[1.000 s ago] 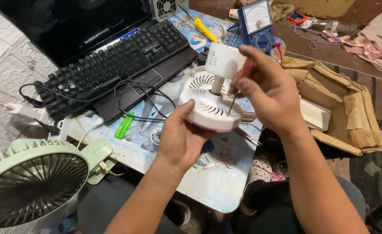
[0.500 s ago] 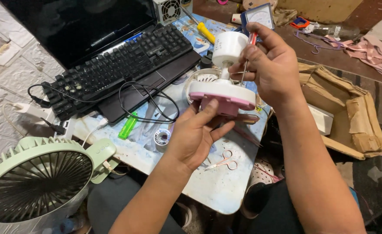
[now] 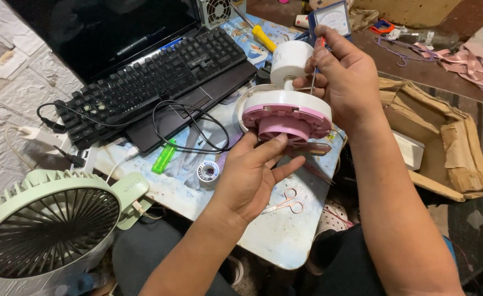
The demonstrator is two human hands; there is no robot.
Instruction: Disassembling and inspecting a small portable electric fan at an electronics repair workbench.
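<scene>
A small white and pink fan (image 3: 287,112) is held above the table, its pink side facing me and its white round base pointing away. My left hand (image 3: 252,175) supports it from below, thumb and fingers against the pink hub. My right hand (image 3: 343,82) grips a thin screwdriver (image 3: 314,74) with a red handle, the shaft pointing down at the fan's white rim beside the stem. The screwdriver tip is hidden behind the rim.
A black keyboard (image 3: 143,82) on a laptop lies at the back left with black cables (image 3: 192,126) looping beside it. A green fan (image 3: 50,225) stands at lower left. Small scissors (image 3: 285,204), a tape roll (image 3: 207,171), a green lighter (image 3: 164,157), a multimeter (image 3: 332,16) and a torn cardboard box (image 3: 444,137) surround the hands.
The fan has been turned over from its grille side to its pink back. My left hand shifted from gripping the rim to propping it underneath; the screwdriver moved up to the rim.
</scene>
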